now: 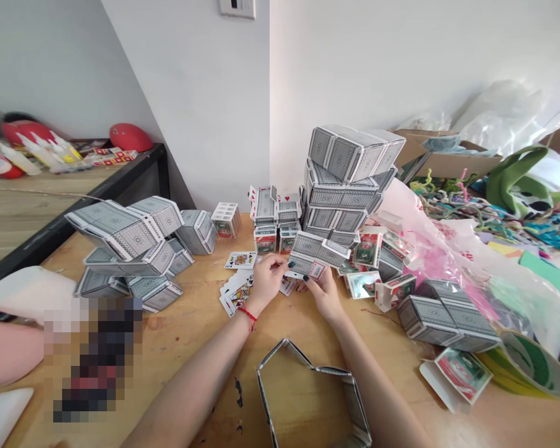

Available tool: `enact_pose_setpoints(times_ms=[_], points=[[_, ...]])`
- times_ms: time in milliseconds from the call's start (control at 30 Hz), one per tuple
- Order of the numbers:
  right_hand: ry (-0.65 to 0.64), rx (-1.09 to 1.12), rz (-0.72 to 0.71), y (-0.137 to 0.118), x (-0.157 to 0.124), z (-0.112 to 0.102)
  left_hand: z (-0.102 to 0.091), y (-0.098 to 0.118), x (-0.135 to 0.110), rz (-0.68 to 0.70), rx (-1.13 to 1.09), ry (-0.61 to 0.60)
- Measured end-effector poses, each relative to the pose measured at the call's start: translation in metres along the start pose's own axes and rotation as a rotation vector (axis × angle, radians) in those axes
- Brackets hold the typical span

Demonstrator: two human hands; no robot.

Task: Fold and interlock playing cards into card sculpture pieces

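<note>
A strip of grey-backed playing cards (310,250) is held up in front of me, with a red-and-white printed piece at its lower right. My left hand (269,283) pinches its lower left edge between thumb and fingers. At its lower right edge, my right hand (325,294) grips it with the thumb in front. Loose face-up cards (237,292) lie fanned on the table beside my left hand. Between my forearms stands a hollow, angular ring made of cards (360,407). Behind the strip rises a tall stack of card-covered blocks (343,193).
Card-covered blocks (152,258) are piled at left. Green-and-red card boxes (394,291) and more blocks (448,320) crowd the right, beside yellow tape (555,376) and clear plastic (429,242). Glue bottles (46,152) stand on a wooden shelf at far left.
</note>
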State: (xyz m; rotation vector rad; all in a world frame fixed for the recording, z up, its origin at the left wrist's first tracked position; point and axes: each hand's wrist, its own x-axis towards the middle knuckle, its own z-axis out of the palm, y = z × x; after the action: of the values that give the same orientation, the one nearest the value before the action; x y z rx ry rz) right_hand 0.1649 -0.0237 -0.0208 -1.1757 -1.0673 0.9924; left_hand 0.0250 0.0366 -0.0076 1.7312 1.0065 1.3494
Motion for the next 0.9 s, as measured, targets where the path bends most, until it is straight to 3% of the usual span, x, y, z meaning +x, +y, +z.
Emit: enact_pose_setpoints(times_ms=[400, 667, 900], points=[[0.007, -0.056, 0.031, 0.0065, 0.0024, -0.0008, 0.0001, -0.0004, -0.0018, 0.019, 0.012, -0.039], [0.007, -0.108, 0.042, 0.0042, 0.0022, 0.0010, 0.0043, -0.0067, -0.0039, -0.082, -0.171, -0.003], [-0.030, -0.100, 0.024, 0.0034, 0.0031, -0.0014, 0.0005, 0.0004, -0.0026, -0.077, -0.135, -0.028]])
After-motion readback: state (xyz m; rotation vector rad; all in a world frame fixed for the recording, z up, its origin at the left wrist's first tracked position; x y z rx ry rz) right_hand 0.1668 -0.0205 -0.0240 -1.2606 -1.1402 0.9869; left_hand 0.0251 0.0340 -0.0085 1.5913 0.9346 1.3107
